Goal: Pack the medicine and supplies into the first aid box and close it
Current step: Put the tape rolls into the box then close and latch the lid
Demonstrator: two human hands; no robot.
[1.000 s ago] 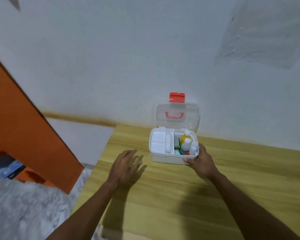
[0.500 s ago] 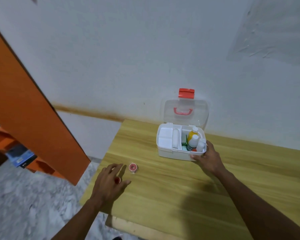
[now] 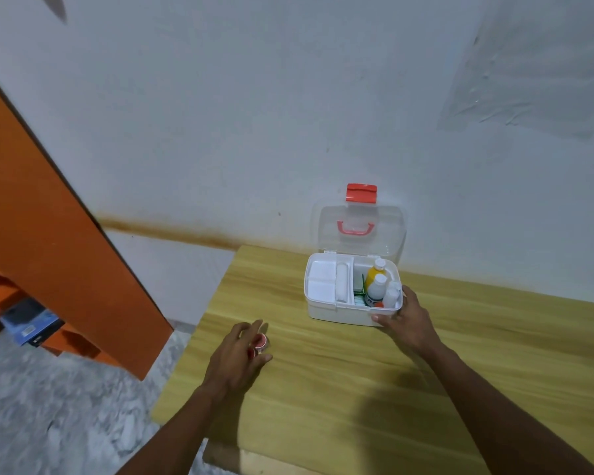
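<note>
A white first aid box (image 3: 336,311) stands open at the back of the wooden table (image 3: 340,389). Its clear lid (image 3: 359,234), with a red latch and red handle, leans upright against the wall. Inside on the right are a yellow bottle (image 3: 372,275) and two white bottles (image 3: 378,286); a white tray fills the left side. My right hand (image 3: 407,320) grips the box's front right corner. My left hand (image 3: 239,356) lies over two small red-capped items (image 3: 260,341) near the table's left edge, fingers curling round them; whether they are lifted I cannot tell.
An orange panel (image 3: 59,241) slants down at the left, beside the table's left edge. Behind it are orange shelves with a blue box (image 3: 31,323). A grey marbled floor (image 3: 48,416) lies below. The white wall rises right behind the box.
My left hand has moved left from beside the box to the table's left edge and closed over the two red-capped items. The right hand stays on the box.
</note>
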